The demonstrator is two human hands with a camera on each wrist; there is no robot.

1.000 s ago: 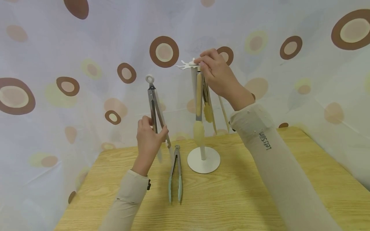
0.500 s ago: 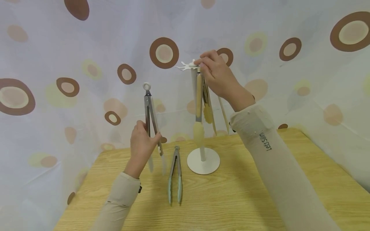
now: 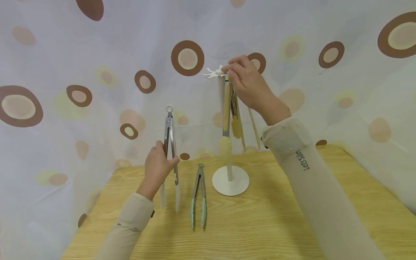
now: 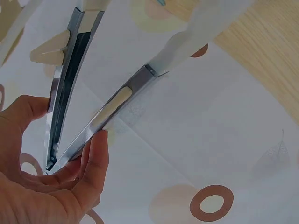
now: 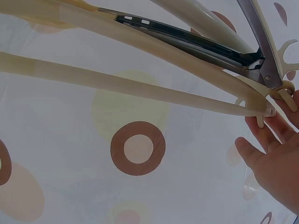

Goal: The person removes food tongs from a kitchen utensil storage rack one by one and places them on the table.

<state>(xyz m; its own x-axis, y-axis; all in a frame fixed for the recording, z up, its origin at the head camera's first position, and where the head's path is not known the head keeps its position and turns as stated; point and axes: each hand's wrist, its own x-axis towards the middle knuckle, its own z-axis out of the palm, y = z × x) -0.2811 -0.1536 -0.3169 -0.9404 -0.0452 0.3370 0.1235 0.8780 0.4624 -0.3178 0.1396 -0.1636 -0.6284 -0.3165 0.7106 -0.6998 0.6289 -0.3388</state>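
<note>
My left hand (image 3: 157, 166) grips metal tongs (image 3: 169, 122) with pale translucent tips and a ring at the top. They hang ring up over the table's left side, arms spread. In the left wrist view, thumb and fingers hold opposite arms of the tongs (image 4: 108, 105). My right hand (image 3: 249, 86) pinches the top of a white utensil stand (image 3: 213, 74), fingertips at its hooks. From those hooks hang cream-handled tongs (image 3: 226, 108) with a yellowish head. Long cream handles (image 5: 140, 88) run down beside the fingers in the right wrist view. The fingers partly hide the hooks.
Another pair of tongs (image 3: 200, 169), with pale teal tips, lies on the wooden table (image 3: 260, 224) between my left hand and the stand's round white base (image 3: 238, 186). A patterned curtain (image 3: 113, 47) hangs behind the table.
My left hand has moved left and down with the tongs, away from the stand. The tongs now hang more upright. My right hand stays at the stand's top.
</note>
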